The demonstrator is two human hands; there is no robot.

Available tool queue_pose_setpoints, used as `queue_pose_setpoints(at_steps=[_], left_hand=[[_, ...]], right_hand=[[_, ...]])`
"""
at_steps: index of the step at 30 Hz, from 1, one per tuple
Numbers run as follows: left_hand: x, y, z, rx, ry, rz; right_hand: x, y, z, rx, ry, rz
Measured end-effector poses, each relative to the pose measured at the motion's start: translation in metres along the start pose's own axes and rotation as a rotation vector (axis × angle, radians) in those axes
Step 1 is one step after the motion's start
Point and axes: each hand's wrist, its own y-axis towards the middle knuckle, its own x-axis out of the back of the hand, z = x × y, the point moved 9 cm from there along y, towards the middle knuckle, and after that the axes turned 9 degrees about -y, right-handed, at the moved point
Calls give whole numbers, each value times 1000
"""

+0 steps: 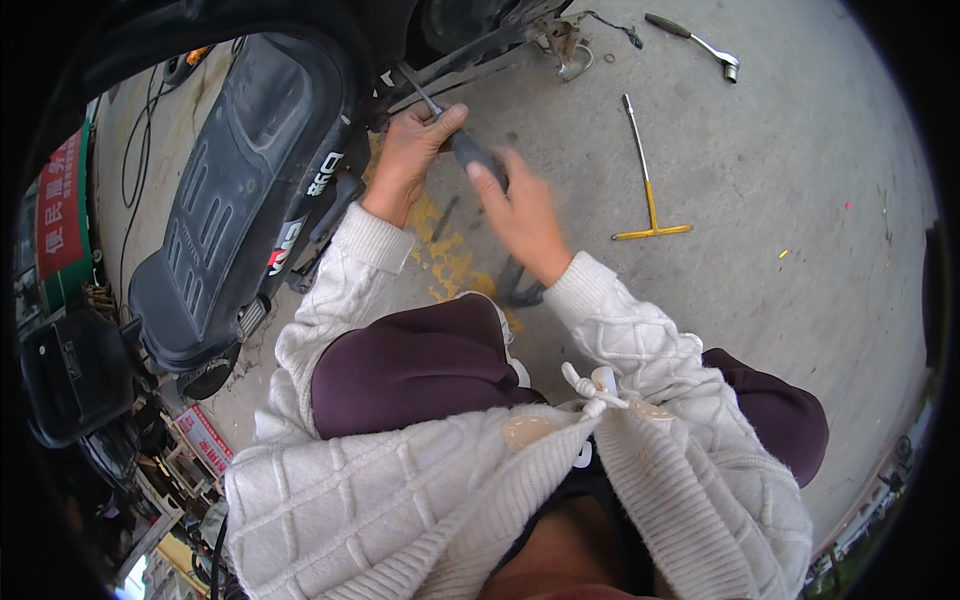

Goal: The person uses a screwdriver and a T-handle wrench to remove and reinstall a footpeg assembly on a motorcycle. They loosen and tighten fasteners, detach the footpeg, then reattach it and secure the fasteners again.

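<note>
Bare concrete floor (780, 310) spans the right of the frame; a dark scooter (215, 200) stands at left. The dark-handled tool (468, 152) sits at upper centre, its metal shaft slanting toward the scooter's underside. The left hand's (402, 155) fingers are closed about the shaft near the handle; the right hand's (528, 210) fingers, blurred, wrap the handle's rear. Assessed as stiff, fairly light and not fragile; bare metal may slip. Recommended hold: handle, with shaft steadied.
</note>
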Motion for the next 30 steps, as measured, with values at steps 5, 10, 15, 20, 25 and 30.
queue_pose_setpoints(at_steps=[5,10,15,20,25,30], left_hand=[[-23,-9,-5,27,-542,300],[8,0,8,24,-58,-2],[-6,-3,2,-8,-328,162],[-9,-4,4,18,-519,245],[-7,-1,13,31,-620,288],[-17,-2,15,89,-818,416]], right_hand=[[-59,-18,-6,-517,1407,660],[-15,6,-9,-44,334,88],[-58,-10,-3,-580,1601,619],[-47,-11,-15,-608,1066,478],[-42,-5,-9,-527,906,421],[-49,-2,7,-639,1496,585]])
